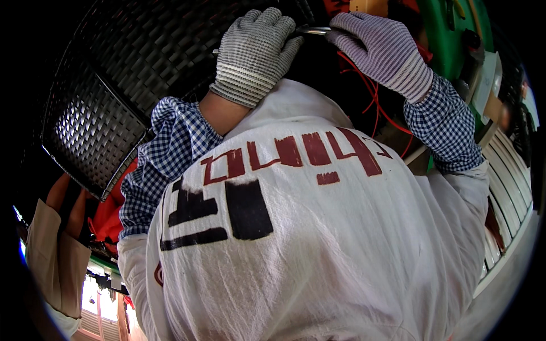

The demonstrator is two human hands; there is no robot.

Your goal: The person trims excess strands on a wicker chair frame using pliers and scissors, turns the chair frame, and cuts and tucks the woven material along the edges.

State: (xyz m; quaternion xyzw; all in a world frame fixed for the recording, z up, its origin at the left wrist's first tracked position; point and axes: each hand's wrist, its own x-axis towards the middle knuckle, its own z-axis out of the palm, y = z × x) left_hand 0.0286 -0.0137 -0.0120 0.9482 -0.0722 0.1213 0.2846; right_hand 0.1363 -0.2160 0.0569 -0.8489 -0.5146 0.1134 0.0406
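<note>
a: striped cotton on both hands. the left hand wears a grey-and-white knit glove, the right hand a purple-and-white one, and both are raised at the top of the view.

b: what sits between them?

a: a thin metal tool, shiny and narrow, lying across the gap between the two gloves. the right hand's fingers are curled over its right end and grip it. the left hand's fingertips bend toward its left end and seem to touch it, but i cannot tell whether that hand is clamped on it or only resting there.

b: and below the hands?

a: blue-and-white checked sleeve covers run down both forearms, and a big white cloth with dark red and black painted marks fills the middle and lower part of the view. it hides whatever is straight under the wrists.

b: anything behind?

a: a black woven basket takes up the upper left, its rim tilted, with the left glove in front of it. red cords hang in the dark space just below the right hand, close to the tool. a green curved surface shows at the upper right, and pale slats run down the right edge.

b: anyone else there?

a: at the lower left, another person's hand reaches up toward the basket's lower corner, with a beige sleeve beneath it, well apart from the gloved hands.
</note>
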